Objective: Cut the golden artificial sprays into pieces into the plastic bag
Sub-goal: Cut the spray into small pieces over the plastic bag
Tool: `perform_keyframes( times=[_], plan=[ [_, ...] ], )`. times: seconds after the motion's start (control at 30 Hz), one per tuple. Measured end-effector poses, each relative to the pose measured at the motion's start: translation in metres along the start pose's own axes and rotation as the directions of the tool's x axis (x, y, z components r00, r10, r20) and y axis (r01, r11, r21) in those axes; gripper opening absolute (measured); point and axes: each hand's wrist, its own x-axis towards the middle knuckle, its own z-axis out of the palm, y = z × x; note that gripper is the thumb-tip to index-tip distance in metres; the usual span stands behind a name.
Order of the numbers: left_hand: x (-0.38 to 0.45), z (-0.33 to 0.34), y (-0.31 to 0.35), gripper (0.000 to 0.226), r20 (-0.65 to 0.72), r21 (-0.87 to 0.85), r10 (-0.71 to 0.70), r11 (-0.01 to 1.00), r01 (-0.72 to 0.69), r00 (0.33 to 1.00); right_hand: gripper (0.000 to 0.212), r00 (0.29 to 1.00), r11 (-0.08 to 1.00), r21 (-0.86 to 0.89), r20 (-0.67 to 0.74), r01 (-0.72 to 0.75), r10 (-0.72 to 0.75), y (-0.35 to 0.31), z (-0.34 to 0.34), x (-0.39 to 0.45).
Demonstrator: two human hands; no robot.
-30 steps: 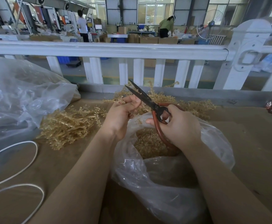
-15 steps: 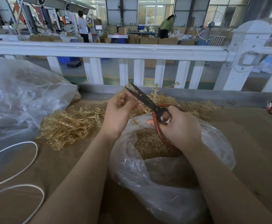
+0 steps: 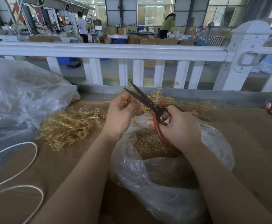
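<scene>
Setting: workshop hall behind a white railing; brown table in front.
Head view, hands: left hand pinches a golden spray; right hand grips the scissors, blades parted beside it.
Done: plastic bag holds many cut pieces.
Left: uncut sprays heaped beside the bag, likely much remaining.
</scene>
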Motion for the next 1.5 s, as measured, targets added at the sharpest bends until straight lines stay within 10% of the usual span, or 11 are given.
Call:
perform_keyframes(
  times=[0.73,1.37,1.5],
  plan=[
    [-0.0003,0.0018,0.0047,0.012,0.037,-0.083,-0.020,0.996,0.023,0.999,0.068,0.997,0.987,0.143,0.031,-0.071,0.067,-0.0019,0.0002,-0.0011],
    [-0.0039,0.0075,0.0053,0.008,0.104,-0.084,-0.089,0.992,0.098,0.991,0.016,0.903,0.502,0.751,0.348,-0.429,0.252,-0.0069,-0.0044,0.0042],
    [-0.0021,0.0062,0.0020,0.040,0.217,-0.027,-0.249,0.965,0.261,0.944,0.012,0.894,0.511,0.738,0.313,-0.441,0.320,-0.0055,-0.0029,0.0053]
  ],
)
